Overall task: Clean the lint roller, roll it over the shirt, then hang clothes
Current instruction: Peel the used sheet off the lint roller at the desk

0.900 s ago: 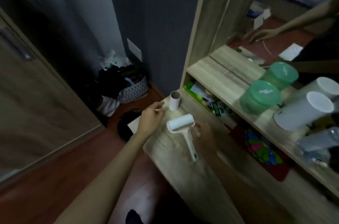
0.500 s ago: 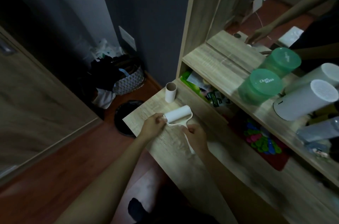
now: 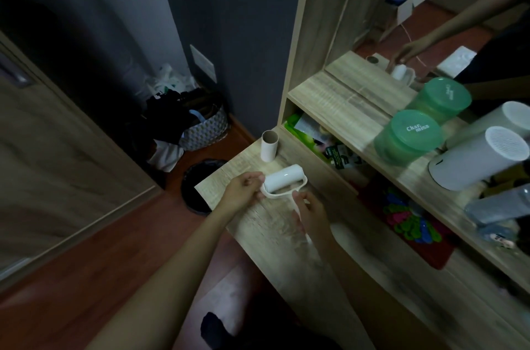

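Note:
A white lint roller [image 3: 284, 178] is held just above the left end of the wooden desk [image 3: 355, 272]. My left hand [image 3: 242, 190] pinches the left end of its roll. My right hand [image 3: 311, 213] grips the white handle below the roll, hiding most of it. An empty cardboard tube [image 3: 269, 146] stands upright on the desk corner behind the roller. No shirt or hanger is in sight.
A black bin [image 3: 200, 185] sits on the floor left of the desk, with a patterned basket of clothes [image 3: 200, 132] behind it. On the shelf stand a green tub [image 3: 408, 137] and a white cylinder [image 3: 479, 157]. A mirror [image 3: 447, 14] rises behind.
My left hand left the cardboard tube and came to the roller's left end. My right hand closed on the handle. The roller lifted slightly and the view shifted.

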